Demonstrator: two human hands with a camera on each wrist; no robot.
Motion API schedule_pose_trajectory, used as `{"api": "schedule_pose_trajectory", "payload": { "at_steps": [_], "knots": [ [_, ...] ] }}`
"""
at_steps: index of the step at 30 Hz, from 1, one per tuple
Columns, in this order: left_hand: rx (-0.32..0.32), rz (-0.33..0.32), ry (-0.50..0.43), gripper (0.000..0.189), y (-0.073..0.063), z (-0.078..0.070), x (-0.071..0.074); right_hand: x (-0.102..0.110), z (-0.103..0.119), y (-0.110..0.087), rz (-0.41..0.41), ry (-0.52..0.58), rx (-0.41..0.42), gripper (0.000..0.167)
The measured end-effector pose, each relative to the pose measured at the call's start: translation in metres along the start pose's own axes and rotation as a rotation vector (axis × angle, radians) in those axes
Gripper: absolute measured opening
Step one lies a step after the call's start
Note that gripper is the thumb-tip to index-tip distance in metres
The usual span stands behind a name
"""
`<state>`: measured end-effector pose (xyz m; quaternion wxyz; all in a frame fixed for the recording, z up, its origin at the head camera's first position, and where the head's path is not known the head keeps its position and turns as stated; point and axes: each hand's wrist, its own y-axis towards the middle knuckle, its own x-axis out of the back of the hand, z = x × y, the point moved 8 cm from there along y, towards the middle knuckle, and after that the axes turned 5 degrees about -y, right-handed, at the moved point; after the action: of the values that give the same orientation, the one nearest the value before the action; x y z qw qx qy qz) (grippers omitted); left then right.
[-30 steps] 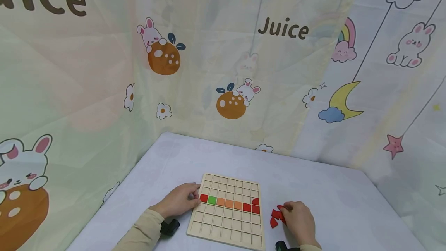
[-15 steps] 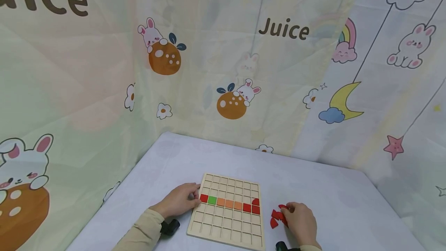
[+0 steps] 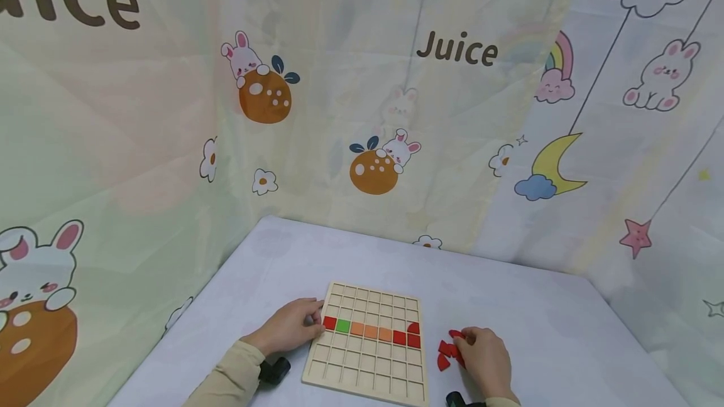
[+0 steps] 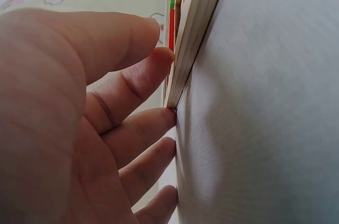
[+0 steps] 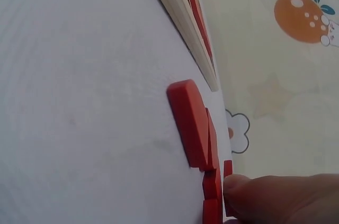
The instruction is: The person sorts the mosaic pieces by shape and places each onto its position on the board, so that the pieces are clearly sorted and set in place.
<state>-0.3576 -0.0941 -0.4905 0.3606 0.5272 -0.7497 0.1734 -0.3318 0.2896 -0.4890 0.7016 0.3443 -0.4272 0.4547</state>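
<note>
My left hand [image 3: 290,326] rests at the left edge of a wooden grid board [image 3: 362,370]. In the left wrist view its fingers [image 4: 140,78] are loosely extended, some tips touching the board's edge [image 4: 186,49] or the table. Across the board runs a row of red, green [image 3: 342,326] and orange [image 3: 371,331] square tiles; a rounded red piece [image 3: 413,328] sits behind its right end. Right of the board, my right hand [image 3: 484,357] pinches a red piece [image 5: 228,168] beside several loose red wedge-shaped pieces [image 3: 444,363]. The right fingers are mostly hidden behind the thumb.
A white-covered table [image 3: 543,319] carries everything. Printed curtains [image 3: 317,80] stand behind it and along both sides. Black wrist devices [image 3: 275,370] are near both wrists.
</note>
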Motion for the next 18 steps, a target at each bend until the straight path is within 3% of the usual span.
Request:
{"api": "schedule_pose_trajectory", "payload": {
  "at_steps": [12, 18],
  "knots": [
    [-0.011, -0.002, 0.011, 0.022, 0.001, -0.001, 0.001, 0.005, 0.017, -0.005, -0.049, 0.042, 0.007, 0.035],
    [-0.016, -0.004, 0.024, 0.023, 0.001, 0.001, 0.001, 0.003, 0.032, -0.007, -0.068, 0.062, 0.053, 0.035]
  ]
}}
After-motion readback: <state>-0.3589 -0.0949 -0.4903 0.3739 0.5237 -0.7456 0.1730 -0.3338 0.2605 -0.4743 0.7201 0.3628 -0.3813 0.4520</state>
